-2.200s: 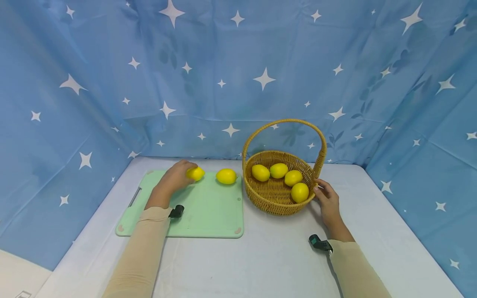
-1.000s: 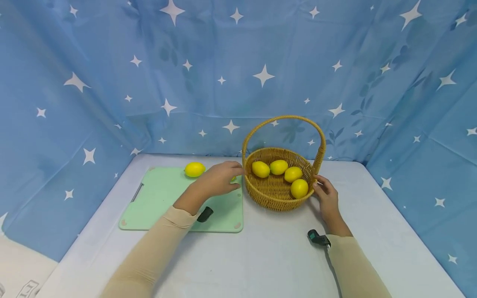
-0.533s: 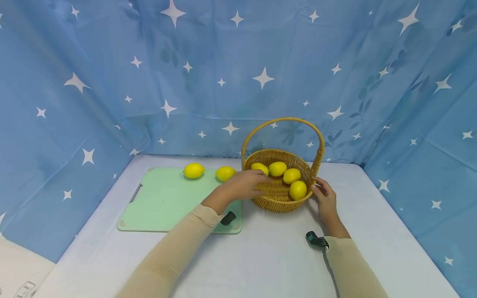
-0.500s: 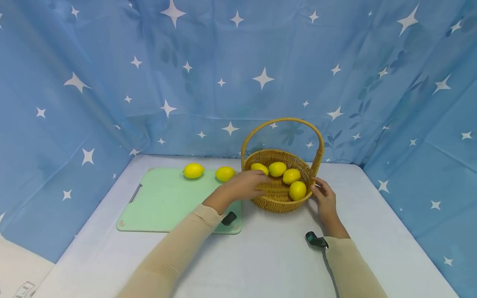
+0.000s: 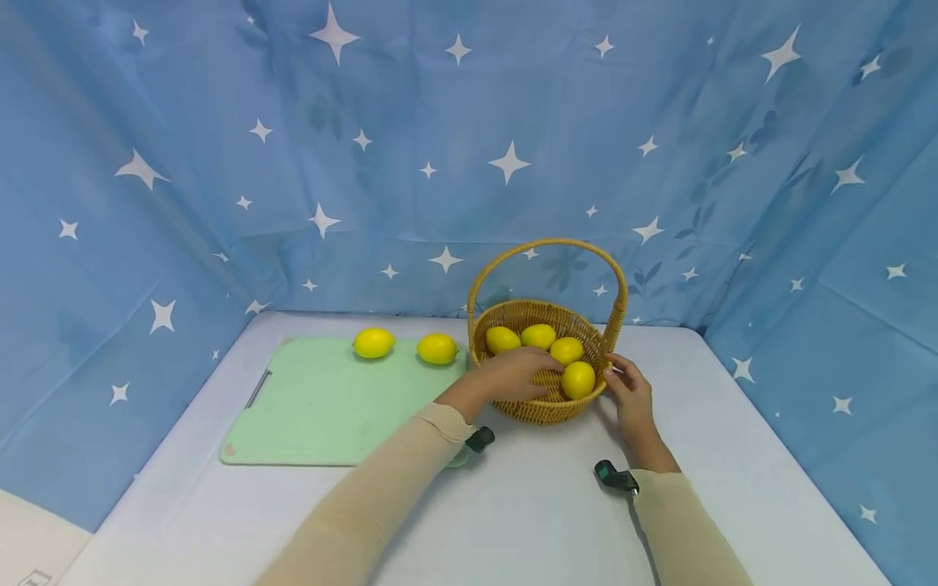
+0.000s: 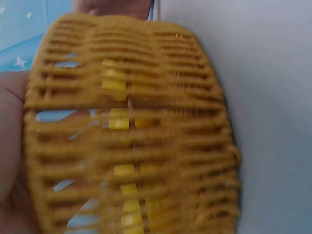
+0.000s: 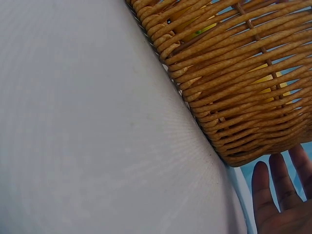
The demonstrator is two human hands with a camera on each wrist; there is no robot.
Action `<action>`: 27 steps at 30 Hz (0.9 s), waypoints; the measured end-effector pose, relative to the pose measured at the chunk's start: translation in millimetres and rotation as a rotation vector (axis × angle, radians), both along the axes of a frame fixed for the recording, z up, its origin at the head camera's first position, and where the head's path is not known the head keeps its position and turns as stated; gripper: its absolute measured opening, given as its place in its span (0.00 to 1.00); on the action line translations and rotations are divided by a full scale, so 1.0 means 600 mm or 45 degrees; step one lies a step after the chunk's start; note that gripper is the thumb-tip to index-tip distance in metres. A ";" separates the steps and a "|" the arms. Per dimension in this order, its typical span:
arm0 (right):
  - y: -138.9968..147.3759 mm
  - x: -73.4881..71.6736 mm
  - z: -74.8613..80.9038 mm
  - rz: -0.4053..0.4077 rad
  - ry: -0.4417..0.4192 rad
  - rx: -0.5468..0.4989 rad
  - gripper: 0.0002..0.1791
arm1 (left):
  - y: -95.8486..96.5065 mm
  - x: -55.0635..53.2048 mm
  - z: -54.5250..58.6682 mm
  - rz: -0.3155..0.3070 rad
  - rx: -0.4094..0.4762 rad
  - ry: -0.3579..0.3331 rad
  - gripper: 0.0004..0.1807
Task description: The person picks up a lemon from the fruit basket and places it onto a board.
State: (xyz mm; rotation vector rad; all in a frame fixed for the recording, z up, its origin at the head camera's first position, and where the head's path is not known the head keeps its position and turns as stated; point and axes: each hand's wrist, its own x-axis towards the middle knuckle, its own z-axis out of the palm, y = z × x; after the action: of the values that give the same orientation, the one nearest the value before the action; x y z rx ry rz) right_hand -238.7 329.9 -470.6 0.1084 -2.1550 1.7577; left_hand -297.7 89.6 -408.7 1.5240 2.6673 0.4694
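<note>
My left hand (image 5: pixel 513 374) reaches over the near left rim into the wicker basket (image 5: pixel 538 413). Its fingers are loosely extended, with the tips close to a yellow lemon (image 5: pixel 579 381) at the basket's right side. Several lemons lie in the basket, among them one by the back wall (image 5: pixel 538 335) and one at the left (image 5: pixel 502 339). At the right rim, my right hand (image 5: pixel 632 400) holds the basket with thumb and finger. In the right wrist view, other fingers (image 7: pixel 280 178) of that hand stretch up to the wicker wall. The left wrist view shows yellow lemons (image 6: pixel 129 187) through the weave.
A light green cutting board (image 5: pixel 330 407) lies left of the basket. Two lemons rest along its far edge, one at the left (image 5: pixel 374 343) and one at the right (image 5: pixel 437 348). The basket's tall handle (image 5: pixel 550 242) arches overhead. A blue star-patterned curtain (image 5: pixel 410 179) stands behind the white table (image 5: pixel 513 521).
My left hand set a lemon down at the board's far edge, then moved right past the other lemon and into the basket. My right hand stays at the basket's right rim.
</note>
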 end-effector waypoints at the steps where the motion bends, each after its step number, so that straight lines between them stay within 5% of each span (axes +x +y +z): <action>1: 0.000 0.000 0.000 -0.001 -0.002 0.002 0.23 | 0.006 0.001 0.000 -0.012 -0.002 0.009 0.25; 13: -0.003 0.003 0.000 0.007 0.006 -0.012 0.23 | 0.073 -0.002 -0.002 -0.109 -0.130 0.102 0.21; 27: -0.004 0.004 0.001 0.041 0.036 -0.047 0.22 | 0.109 -0.010 -0.009 -0.051 -0.255 0.114 0.25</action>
State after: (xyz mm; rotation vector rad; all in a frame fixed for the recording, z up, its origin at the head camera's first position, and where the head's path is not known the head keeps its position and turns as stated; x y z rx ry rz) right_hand -236.0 327.5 -470.2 0.1584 -2.1110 1.8024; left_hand -303.4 155.1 -414.0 1.5705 2.6470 0.1298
